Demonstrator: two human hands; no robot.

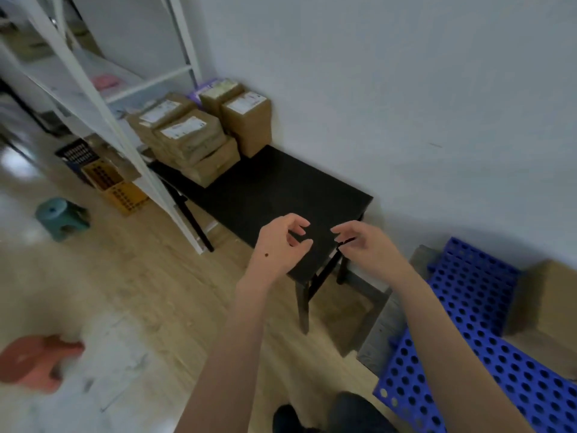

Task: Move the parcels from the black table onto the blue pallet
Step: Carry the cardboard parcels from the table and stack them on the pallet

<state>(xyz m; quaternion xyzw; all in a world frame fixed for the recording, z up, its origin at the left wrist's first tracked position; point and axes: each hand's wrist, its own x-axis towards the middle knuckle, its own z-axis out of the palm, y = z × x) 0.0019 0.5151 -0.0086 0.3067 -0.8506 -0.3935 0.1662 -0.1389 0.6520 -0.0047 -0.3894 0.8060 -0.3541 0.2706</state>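
Two empty hands hover over the near end of the black table, side by side: my left hand and my right hand each have the fingers loosely curled, relaxed, gripping nothing and touching nothing that I can see. Several brown parcels sit stacked at the far end of the table, pushed up to the wall, the flat ones piled on one another and a taller box standing beside them. The table's long side runs straight from my hands to that stack, so the parcels lie ahead and off to my left, well apart from both hands, with bare black top between. My left hand is the nearer of the two, I judge, though either must reach the whole length of the table. The blue pallet lies on the floor off the table's near end, on my right, and one brown box already rests on it. So the next carry, as I reckon it, goes from far-left of the table back past its near corner.
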